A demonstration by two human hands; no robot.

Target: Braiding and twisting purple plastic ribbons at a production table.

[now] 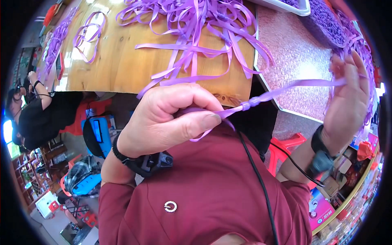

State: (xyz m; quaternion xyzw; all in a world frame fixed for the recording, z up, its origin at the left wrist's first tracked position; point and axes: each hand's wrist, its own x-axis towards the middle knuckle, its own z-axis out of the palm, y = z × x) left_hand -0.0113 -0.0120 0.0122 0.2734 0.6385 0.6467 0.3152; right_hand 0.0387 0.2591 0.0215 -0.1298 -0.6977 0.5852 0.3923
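So, left hand [167, 116] has thumb and index pressed together, pinching a narrow, glossy purple fabric ribbon [302, 83]. Right hand [349, 94] is raised, palm side blurred; ribbon runs into its fingers, but can't tell whether they grip it or just let it pass.

Ribbon spans the gap between both hands, in the air in front of the torso, fairly straight with a slight bend. Short tail hangs below the left thumb. Small purple lump [246, 105] on it, just beyond the left fingertips; knot or bead, can't tell.

Handling, my read: near weightless, limp, satin-slick, creases and twists easily, not fragile. Won't push, only pull. Best hold: flat pinch right behind the lump, light tension from the far side.

Further out: tangled heap of purple ribbons [200, 24] on the varnished yellow wooden desk [122, 61], loose ends toward the person. Likely snags; lift singles by a free end.
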